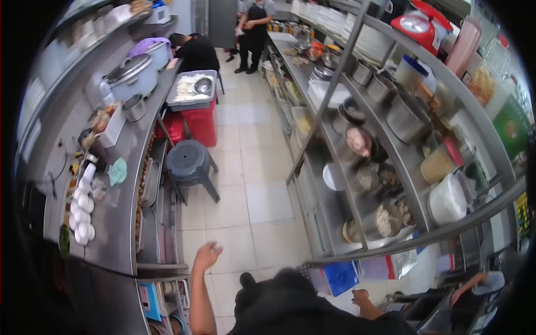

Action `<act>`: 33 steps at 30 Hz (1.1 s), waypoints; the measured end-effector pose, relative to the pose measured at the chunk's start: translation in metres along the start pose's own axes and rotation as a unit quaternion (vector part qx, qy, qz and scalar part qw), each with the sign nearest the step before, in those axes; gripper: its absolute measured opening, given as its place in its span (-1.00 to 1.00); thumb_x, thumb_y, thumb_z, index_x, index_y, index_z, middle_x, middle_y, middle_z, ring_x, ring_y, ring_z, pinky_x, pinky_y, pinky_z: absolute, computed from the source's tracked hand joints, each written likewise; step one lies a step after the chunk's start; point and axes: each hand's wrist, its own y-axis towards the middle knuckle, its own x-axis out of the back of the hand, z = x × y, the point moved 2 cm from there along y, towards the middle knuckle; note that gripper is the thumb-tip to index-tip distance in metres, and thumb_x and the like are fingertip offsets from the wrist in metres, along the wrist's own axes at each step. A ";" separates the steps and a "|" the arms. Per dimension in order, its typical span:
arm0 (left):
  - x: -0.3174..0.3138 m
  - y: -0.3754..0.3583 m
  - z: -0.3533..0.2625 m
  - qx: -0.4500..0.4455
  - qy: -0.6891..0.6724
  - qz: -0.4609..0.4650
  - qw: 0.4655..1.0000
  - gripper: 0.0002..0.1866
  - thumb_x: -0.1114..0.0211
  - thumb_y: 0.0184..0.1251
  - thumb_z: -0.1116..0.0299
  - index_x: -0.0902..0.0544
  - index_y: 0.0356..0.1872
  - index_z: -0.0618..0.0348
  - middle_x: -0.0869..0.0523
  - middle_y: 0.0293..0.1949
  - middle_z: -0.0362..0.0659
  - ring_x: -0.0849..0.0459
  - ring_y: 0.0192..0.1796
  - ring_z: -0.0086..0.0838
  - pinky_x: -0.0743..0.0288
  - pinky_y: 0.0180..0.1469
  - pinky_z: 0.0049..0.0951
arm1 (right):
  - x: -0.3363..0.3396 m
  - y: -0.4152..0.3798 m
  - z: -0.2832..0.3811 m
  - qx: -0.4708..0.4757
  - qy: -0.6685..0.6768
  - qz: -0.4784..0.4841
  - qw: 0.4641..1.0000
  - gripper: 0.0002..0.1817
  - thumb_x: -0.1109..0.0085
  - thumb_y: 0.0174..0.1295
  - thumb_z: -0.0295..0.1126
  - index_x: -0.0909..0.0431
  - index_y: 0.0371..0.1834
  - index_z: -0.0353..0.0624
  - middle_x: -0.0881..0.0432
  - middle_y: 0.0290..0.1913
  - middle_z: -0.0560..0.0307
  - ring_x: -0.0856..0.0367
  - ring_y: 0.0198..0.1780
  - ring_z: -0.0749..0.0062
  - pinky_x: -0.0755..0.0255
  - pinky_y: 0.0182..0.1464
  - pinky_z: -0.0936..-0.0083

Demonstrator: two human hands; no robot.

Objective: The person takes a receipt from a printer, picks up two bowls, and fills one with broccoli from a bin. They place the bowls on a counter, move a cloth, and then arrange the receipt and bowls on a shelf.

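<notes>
My left hand (207,255) hangs over the tiled floor in front of me, its fingers loosely apart with nothing visible in them. It is nearest to the left counter's end and a grey plastic stool (190,159), touching neither. My right hand (360,296) is low on the right, fingers loosely bent, and I see nothing in it. Close by, beneath the right-hand rack, lie a blue flat item (340,277) and a silvery packet (403,263); the hand appears apart from both.
Steel counter (120,195) with stacked white cups (82,215) on the left. A grey tub (192,100) tops a red bin (201,124). Steel rack (385,190) with pots on the right. Two people (198,56) (257,28) are ahead; another person's arm (468,287) shows lower right.
</notes>
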 end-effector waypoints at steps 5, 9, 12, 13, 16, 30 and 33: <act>0.034 0.141 -0.131 -0.039 -0.327 0.018 0.944 -0.63 -0.23 0.31 0.21 -0.57 0.01 0.26 -0.72 -0.15 -0.05 -0.68 -0.08 -0.38 -0.50 -0.08 -0.42 | -0.069 -0.037 0.022 -0.114 0.191 0.002 0.975 -0.78 -0.27 0.09 -0.39 -0.54 -0.29 -0.31 -0.61 -0.48 -0.03 -0.66 -0.53 0.20 -0.57 -0.60 0.36; 0.010 0.223 -0.159 0.047 -0.431 0.162 0.887 -0.69 -0.23 0.31 0.26 -0.58 -0.08 0.28 -0.72 -0.26 -0.09 -0.70 -0.22 -0.42 -0.51 -0.20 -0.45 | -0.155 0.011 0.116 -0.031 0.320 0.105 0.941 -0.78 -0.17 0.15 -0.26 -0.51 -0.31 -0.19 -0.54 -0.54 0.06 -0.53 -0.64 0.33 -0.42 -0.68 0.47; -0.007 0.261 -0.147 0.132 -0.395 0.157 0.896 -0.72 -0.21 0.30 0.28 -0.56 -0.10 0.29 -0.70 -0.30 -0.04 -0.69 -0.30 -0.36 -0.53 -0.28 -0.43 | -0.160 0.010 0.297 0.060 0.220 0.164 0.960 -0.89 -0.11 0.17 -0.34 -0.56 -0.35 -0.13 -0.57 -0.47 0.16 -0.53 -0.52 0.44 -0.43 -0.55 0.42; -0.007 0.272 -0.149 0.165 -0.376 0.161 0.897 -0.72 -0.21 0.30 0.28 -0.56 -0.11 0.29 -0.70 -0.31 -0.04 -0.69 -0.31 -0.35 -0.53 -0.30 -0.43 | -0.183 0.043 0.337 0.156 0.194 0.111 0.962 -0.87 -0.12 0.18 -0.33 -0.57 -0.40 -0.14 -0.58 -0.47 0.18 -0.52 -0.49 0.50 -0.42 -0.51 0.44; -0.004 0.294 -0.153 0.208 -0.428 0.133 0.869 -0.73 -0.19 0.30 0.29 -0.54 -0.13 0.29 -0.67 -0.33 -0.03 -0.68 -0.34 -0.33 -0.54 -0.36 -0.40 | -0.130 0.006 0.496 0.333 0.232 0.041 0.913 -0.68 -0.26 0.16 -0.19 -0.62 -0.18 -0.23 -0.68 -0.32 0.09 -0.65 -0.27 0.42 -0.51 -0.17 0.47; -0.067 0.543 -0.464 -0.083 -0.292 0.447 0.842 -0.61 -0.24 0.30 0.24 -0.52 0.01 0.33 -0.65 -0.24 -0.11 -0.64 -0.22 -0.47 -0.50 -0.22 -0.48 | -0.023 -0.123 0.605 0.177 0.559 -0.223 0.778 -0.87 -0.23 0.26 -0.36 -0.57 -0.24 -0.17 -0.59 -0.41 0.32 -0.52 -0.38 0.68 -0.37 -0.37 0.71; -0.105 0.535 -0.570 -0.185 -0.269 0.489 0.808 -0.51 -0.24 0.29 0.22 -0.39 0.12 0.33 -0.62 -0.12 -0.01 -0.66 -0.22 -0.36 -0.54 -0.17 -0.42 | -0.038 -0.139 0.597 0.116 0.596 -0.276 0.745 -0.86 -0.22 0.27 -0.34 -0.56 -0.22 -0.16 -0.60 -0.37 0.31 -0.54 -0.37 0.65 -0.38 -0.37 0.69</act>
